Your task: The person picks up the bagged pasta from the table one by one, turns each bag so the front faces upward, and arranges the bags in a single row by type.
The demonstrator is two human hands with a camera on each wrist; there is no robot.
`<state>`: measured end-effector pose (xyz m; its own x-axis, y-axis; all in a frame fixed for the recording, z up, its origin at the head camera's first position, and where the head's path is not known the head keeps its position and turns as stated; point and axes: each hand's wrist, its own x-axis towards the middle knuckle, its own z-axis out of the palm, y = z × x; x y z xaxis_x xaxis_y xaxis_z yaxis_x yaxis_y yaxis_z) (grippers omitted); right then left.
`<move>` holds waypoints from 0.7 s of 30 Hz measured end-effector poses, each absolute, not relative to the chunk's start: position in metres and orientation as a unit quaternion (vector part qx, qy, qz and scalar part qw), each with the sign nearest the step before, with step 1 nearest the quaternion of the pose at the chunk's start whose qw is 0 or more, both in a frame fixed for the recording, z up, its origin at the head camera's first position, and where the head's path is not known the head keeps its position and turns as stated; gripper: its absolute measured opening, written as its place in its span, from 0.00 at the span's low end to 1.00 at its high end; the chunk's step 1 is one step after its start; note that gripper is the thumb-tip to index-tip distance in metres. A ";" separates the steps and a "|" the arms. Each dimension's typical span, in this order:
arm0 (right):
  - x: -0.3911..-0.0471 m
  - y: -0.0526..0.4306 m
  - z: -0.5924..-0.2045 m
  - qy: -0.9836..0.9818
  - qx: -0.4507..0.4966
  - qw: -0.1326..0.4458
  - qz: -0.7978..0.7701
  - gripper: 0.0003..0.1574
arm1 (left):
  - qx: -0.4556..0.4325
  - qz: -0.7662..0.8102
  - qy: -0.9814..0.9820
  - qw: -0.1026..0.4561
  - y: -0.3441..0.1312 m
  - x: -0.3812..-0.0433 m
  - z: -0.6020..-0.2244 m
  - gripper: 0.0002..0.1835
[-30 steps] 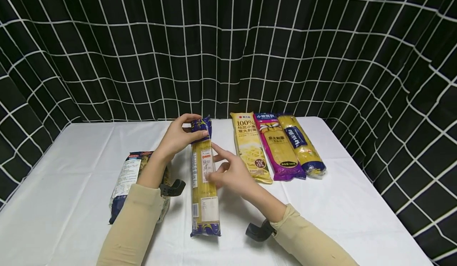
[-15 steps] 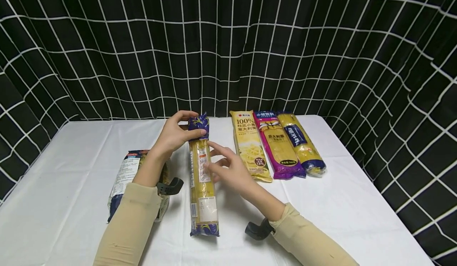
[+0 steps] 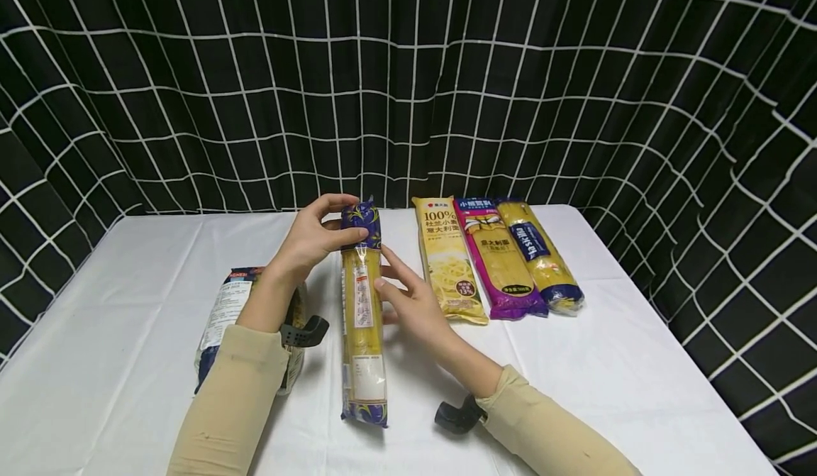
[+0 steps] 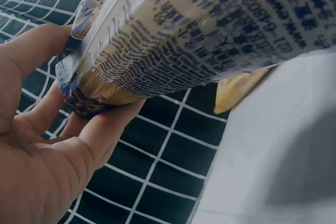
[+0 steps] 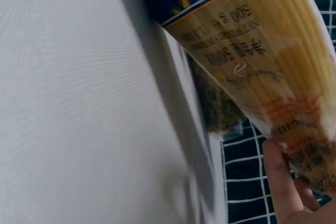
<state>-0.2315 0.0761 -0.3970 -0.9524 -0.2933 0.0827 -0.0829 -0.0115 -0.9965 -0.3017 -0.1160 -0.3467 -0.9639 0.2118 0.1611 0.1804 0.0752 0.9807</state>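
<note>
A long pack of spaghetti point(image 3: 365, 306), clear with dark blue and gold ends, stands out in front of me in the head view. My left hand point(image 3: 313, 238) grips its far end, thumb across the blue wrapper and fingers behind. On its right side is my right hand point(image 3: 415, 302), thumb at the front edge and fingers reaching behind the pack. In the left wrist view, printed text covers the side of the spaghetti pack point(image 4: 210, 30) above the left fingers. The right wrist view shows the pack's other face point(image 5: 262, 51), with a blue end and yellow strands.
Right of the hands, a yellow pasta pack point(image 3: 449, 263), a purple-pink one point(image 3: 501, 263) and a clear one with blue bands point(image 3: 539, 259) lie side by side. Another pasta bag point(image 3: 223, 320) lies partly under the left forearm. White cloth covers the table point(image 3: 115, 334); a gridded black curtain point(image 3: 383, 93) hangs behind.
The spaghetti pack has turned about its long axis, so its label looks narrower. The right thumb has moved from over the label to the pack's right edge; the left hand keeps its grip.
</note>
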 end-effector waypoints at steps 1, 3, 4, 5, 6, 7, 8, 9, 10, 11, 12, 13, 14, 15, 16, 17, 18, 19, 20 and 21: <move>-0.231 0.076 -0.397 0.699 -0.132 0.076 -0.699 0.36 | 0.134 0.668 0.732 0.013 -0.115 -0.301 -0.347 0.32; -0.232 0.077 -0.398 0.697 -0.124 0.068 -0.703 0.36 | 0.134 0.670 0.730 0.017 -0.113 -0.300 -0.347 0.31; -0.232 0.077 -0.397 0.697 -0.119 0.062 -0.704 0.36 | 0.135 0.670 0.730 0.018 -0.112 -0.300 -0.347 0.31; -0.232 0.077 -0.397 0.698 -0.116 0.056 -0.705 0.36 | 0.138 0.668 0.731 0.018 -0.110 -0.301 -0.348 0.30; -0.233 0.078 -0.397 0.698 -0.115 0.049 -0.705 0.36 | 0.140 0.664 0.735 0.017 -0.108 -0.301 -0.348 0.30; -0.233 0.078 -0.397 0.698 -0.115 0.043 -0.705 0.36 | 0.141 0.659 0.739 0.015 -0.107 -0.301 -0.348 0.29; -0.234 0.079 -0.397 0.698 -0.113 0.038 -0.706 0.36 | 0.143 0.654 0.743 0.013 -0.106 -0.301 -0.349 0.29; -0.234 0.079 -0.396 0.699 -0.114 0.033 -0.705 0.37 | 0.144 0.647 0.748 0.010 -0.105 -0.301 -0.349 0.28; -0.235 0.080 -0.395 0.702 -0.114 0.027 -0.703 0.37 | 0.146 0.641 0.754 0.006 -0.104 -0.301 -0.349 0.28; -0.236 0.081 -0.394 0.703 -0.117 0.021 -0.701 0.37 | 0.146 0.634 0.759 0.003 -0.103 -0.301 -0.349 0.27; -0.236 0.082 -0.393 0.705 -0.121 0.016 -0.698 0.37 | 0.144 0.627 0.766 0.002 -0.102 -0.300 -0.349 0.27; -0.236 0.084 -0.392 0.709 -0.125 0.008 -0.694 0.37 | 0.143 0.622 0.770 0.003 -0.102 -0.299 -0.348 0.27; -0.235 0.085 -0.388 0.714 -0.131 0.002 -0.687 0.38 | 0.141 0.618 0.774 0.006 -0.102 -0.298 -0.347 0.28; -0.233 0.086 -0.383 0.720 -0.136 -0.006 -0.680 0.37 | 0.138 0.615 0.777 0.011 -0.101 -0.298 -0.346 0.28; -0.231 0.086 -0.378 0.726 -0.141 -0.014 -0.673 0.37 | 0.136 0.610 0.780 0.014 -0.101 -0.297 -0.346 0.29; -0.228 0.087 -0.374 0.732 -0.146 -0.020 -0.666 0.37 | 0.135 0.609 0.782 0.018 -0.100 -0.296 -0.345 0.31; -0.226 0.087 -0.369 0.739 -0.148 -0.025 -0.657 0.37 | 0.133 0.608 0.782 0.022 -0.098 -0.295 -0.345 0.32; -0.223 0.087 -0.365 0.745 -0.150 -0.030 -0.650 0.37 | 0.132 0.609 0.782 0.025 -0.097 -0.295 -0.345 0.33; -0.220 0.086 -0.361 0.748 -0.152 -0.032 -0.646 0.38 | 0.132 0.611 0.780 0.026 -0.096 -0.294 -0.345 0.34; -0.219 0.085 -0.360 0.750 -0.153 -0.036 -0.643 0.38 | 0.131 0.613 0.779 0.024 -0.096 -0.294 -0.346 0.35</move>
<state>-0.2193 0.0853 -0.3602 -0.9504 -0.1841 0.2506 -0.2758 0.1266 -0.9528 -0.2943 -0.0958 -0.3460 -0.9645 0.2334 0.1236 0.1752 0.2149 0.9608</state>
